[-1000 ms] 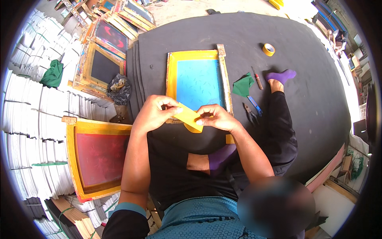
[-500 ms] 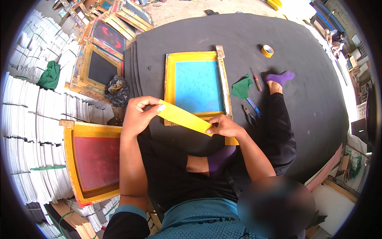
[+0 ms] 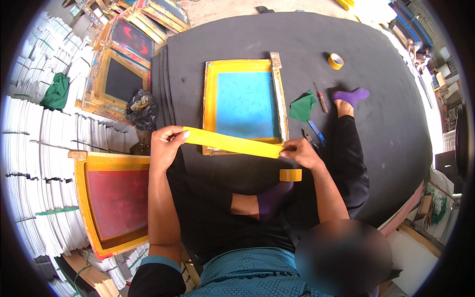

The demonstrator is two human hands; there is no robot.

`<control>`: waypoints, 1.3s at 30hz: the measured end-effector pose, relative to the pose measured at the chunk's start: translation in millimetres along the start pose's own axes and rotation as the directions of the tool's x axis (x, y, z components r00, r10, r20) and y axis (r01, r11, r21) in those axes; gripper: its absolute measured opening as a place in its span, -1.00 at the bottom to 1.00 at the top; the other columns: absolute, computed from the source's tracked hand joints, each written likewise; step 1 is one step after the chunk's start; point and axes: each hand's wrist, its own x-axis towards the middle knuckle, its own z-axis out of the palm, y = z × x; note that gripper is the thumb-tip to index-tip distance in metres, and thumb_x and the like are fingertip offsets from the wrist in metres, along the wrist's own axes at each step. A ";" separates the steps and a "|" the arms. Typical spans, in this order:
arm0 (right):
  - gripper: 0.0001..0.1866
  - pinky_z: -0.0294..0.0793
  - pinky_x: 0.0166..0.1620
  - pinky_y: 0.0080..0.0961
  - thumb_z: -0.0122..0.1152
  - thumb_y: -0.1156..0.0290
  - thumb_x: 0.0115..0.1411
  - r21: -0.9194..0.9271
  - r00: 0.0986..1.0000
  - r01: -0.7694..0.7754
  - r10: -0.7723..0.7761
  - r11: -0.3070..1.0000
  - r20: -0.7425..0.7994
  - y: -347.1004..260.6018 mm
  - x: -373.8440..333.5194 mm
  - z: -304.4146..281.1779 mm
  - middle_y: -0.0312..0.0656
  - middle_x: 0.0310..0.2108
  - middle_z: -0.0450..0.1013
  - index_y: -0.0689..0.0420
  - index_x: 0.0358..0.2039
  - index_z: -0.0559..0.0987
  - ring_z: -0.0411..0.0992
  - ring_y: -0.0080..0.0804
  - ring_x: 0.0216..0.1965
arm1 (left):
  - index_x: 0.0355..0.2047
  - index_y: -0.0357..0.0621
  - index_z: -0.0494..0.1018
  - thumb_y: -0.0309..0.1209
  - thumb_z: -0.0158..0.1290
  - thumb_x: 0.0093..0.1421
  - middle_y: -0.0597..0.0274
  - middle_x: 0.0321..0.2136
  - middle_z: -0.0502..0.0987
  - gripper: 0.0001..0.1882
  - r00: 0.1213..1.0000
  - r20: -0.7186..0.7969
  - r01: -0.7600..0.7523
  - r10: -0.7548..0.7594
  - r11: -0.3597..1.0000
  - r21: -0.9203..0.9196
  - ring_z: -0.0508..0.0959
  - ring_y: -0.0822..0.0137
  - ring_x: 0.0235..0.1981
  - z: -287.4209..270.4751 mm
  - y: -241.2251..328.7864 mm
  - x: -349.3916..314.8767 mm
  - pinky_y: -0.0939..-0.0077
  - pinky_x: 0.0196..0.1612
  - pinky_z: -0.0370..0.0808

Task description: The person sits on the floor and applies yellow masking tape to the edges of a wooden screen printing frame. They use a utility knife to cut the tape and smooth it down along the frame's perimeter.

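The left hand (image 3: pixel 166 146) and the right hand (image 3: pixel 301 152) each pinch 1 end of a long yellow tape strip (image 3: pixel 232 143), held tight just above the near edge of the blue screen frame (image 3: pixel 245 101). A tape roll (image 3: pixel 290 174) hangs under the right hand. This looks like the taping step, and next the strip should be lined up along that edge and pressed flat.

Bright, even daylight with soft shadows and saturated colours; strong fisheye bending and a black vignette at the rim, overexposed glare at upper right, centre sharp.
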 end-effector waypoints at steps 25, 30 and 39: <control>-0.75 0.49 -0.14 -0.49 0.52 0.30 0.24 0.306 0.860 0.314 -0.406 0.899 0.309 -120.7 53.5 88.5 -0.32 -0.41 0.59 0.21 -0.24 0.69 0.50 -0.60 -0.27 | -0.32 -0.33 0.64 -0.57 0.32 0.21 0.18 -0.41 0.65 -0.92 0.929 0.315 -0.242 0.192 0.962 0.127 0.62 0.44 -0.35 34.0 102.0 -5.3 0.50 -0.24 0.50; -0.77 0.48 -0.21 -0.45 0.53 0.34 0.21 0.130 0.904 0.200 -0.234 0.971 0.357 -93.9 38.6 81.7 -0.27 -0.44 0.62 0.17 -0.18 0.75 0.47 -0.60 -0.36 | -0.32 -0.37 0.62 -0.62 0.31 0.22 0.22 -0.43 0.64 -0.93 0.958 0.183 -0.224 0.221 0.975 -0.005 0.58 0.52 -0.39 16.4 94.9 -6.3 0.57 -0.28 0.49; -0.77 0.52 -0.16 -0.51 0.46 0.52 0.22 0.372 0.989 0.078 -0.120 0.925 0.089 -33.7 16.3 41.6 -0.28 -0.34 0.64 0.29 -0.11 0.75 0.52 -0.56 -0.30 | -0.22 -0.37 0.63 -0.63 0.28 0.28 0.28 -0.37 0.65 -0.92 0.983 0.009 -0.182 0.183 0.982 -0.045 0.59 0.56 -0.33 -4.7 71.4 -0.5 0.64 -0.23 0.54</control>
